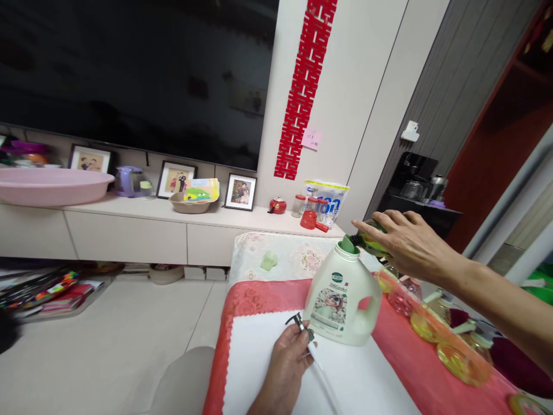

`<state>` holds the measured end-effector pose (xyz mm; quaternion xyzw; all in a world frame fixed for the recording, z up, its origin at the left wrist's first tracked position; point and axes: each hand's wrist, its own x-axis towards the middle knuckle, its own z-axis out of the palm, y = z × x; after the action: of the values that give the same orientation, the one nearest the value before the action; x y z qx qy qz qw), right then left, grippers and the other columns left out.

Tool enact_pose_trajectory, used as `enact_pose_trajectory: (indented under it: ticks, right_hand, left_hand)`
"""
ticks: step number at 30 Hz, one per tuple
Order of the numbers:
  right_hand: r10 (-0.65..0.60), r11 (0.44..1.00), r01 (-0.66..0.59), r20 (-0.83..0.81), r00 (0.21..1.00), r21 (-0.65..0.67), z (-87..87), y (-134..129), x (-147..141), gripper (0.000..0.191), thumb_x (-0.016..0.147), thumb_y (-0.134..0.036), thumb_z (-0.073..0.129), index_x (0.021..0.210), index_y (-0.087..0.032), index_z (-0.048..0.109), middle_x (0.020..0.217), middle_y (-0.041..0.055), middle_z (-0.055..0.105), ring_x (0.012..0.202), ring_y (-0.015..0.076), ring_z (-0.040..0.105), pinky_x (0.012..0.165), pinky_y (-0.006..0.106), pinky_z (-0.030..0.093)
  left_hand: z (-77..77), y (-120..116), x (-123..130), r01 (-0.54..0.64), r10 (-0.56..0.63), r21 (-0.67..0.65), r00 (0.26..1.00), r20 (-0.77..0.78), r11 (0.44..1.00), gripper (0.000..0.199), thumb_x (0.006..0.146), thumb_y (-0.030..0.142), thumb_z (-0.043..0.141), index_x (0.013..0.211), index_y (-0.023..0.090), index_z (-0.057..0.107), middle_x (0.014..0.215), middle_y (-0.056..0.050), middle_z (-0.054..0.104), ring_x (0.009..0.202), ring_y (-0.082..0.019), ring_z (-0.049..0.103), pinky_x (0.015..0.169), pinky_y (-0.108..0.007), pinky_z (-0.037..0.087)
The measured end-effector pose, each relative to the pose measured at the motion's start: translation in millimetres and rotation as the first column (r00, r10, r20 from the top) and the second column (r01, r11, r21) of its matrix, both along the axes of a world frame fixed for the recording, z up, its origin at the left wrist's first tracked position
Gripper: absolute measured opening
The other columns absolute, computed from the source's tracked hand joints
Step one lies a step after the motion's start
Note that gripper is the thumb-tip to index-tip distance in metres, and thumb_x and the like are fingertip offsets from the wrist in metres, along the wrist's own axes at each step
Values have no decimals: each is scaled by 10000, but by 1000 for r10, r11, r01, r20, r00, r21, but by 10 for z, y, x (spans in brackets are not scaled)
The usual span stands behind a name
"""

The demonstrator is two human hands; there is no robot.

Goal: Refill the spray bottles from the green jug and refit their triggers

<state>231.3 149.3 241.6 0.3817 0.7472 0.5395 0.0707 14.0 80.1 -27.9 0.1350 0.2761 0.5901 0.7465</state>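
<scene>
A large pale green jug [322, 288] with a side handle stands upright on a white sheet [254, 351] over a red cloth. My right hand [400, 239] is wrapped round a small bottle with yellow-green in it [374, 245], tipped over so its dark neck meets the green spout [347, 244] in the jug's mouth. In front of the jug, my left hand [291, 351] pinches a black pump head [299, 323] whose white tube hangs down to the right. A light green cap [268, 261] lies on the flowered cloth behind.
Several clear bottles with yellow or pink liquid, among them a yellow one [458, 360], line the table's right side. Behind, a low cabinet [129, 225] holds photo frames, a pink basin [56, 185], a red scoop [308, 220] and a printed bag [334, 199].
</scene>
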Motion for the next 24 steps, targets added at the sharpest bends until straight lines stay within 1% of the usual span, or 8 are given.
enact_pose_trajectory:
  ticks: [4,13,18,24]
  right_hand:
    - [14,1000,-14,11,1000,5,4,14,-15,827,820,-143,644,1543,-373,316,1287,67,477,1081,245,464,854,363,362]
    - [53,999,-53,45,998,-11,17,55,-41,853,790,-79,609,1544,-358,322,1316,81,467,1134,269,455,909,395,356]
    - [54,999,-54,79,995,-5,49,33,-88,819,777,-65,591,1517,-330,362,1292,85,473,1129,253,445,920,385,354]
    - [73,997,-72,110,991,-10,75,36,-144,833,777,-46,595,1522,-322,342,1347,96,435,1179,283,413,955,436,359]
  left_hand:
    - [-10,4,2,-6,6,-7,1000,-6,1000,606,429,409,1004,920,161,751,853,-39,724,749,-157,639,751,-298,482]
    - [-47,-6,9,1,-1,11,1000,-5,1000,588,452,418,998,922,161,755,855,-41,722,757,-154,635,750,-291,481]
    - [-75,11,19,-4,4,14,1000,-9,1000,566,496,410,986,951,169,753,864,-37,713,763,-156,643,766,-301,485]
    - [-52,8,6,8,-8,19,1000,-16,1000,598,464,430,993,943,164,753,875,-40,704,769,-155,626,765,-300,486]
